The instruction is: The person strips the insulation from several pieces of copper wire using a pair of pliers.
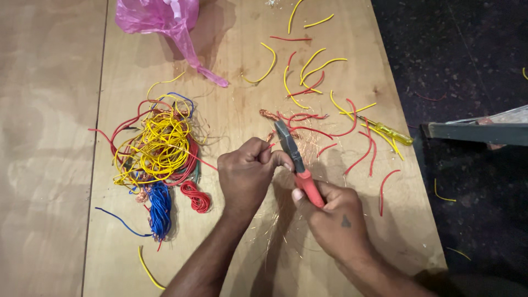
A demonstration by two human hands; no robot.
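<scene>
My right hand (333, 217) grips the red handles of a pair of pliers (297, 162), whose grey jaws point up and to the left. My left hand (247, 173) is closed around a thin red wire (206, 164) that leads left toward a tangle, with its bared copper end close to the pliers' jaws. Both hands hover over a plywood board (242, 104). A twisted bunch of stripped copper strands (270, 116) lies just above the pliers.
A tangle of yellow, red and blue wires (159, 146) lies left of my hands. Several cut yellow and red insulation pieces (316, 71) are scattered at the upper right. A yellow-handled screwdriver (388, 131) lies on the right. A pink plastic bag (159, 19) sits at the top. A dark floor lies beyond the board's right edge.
</scene>
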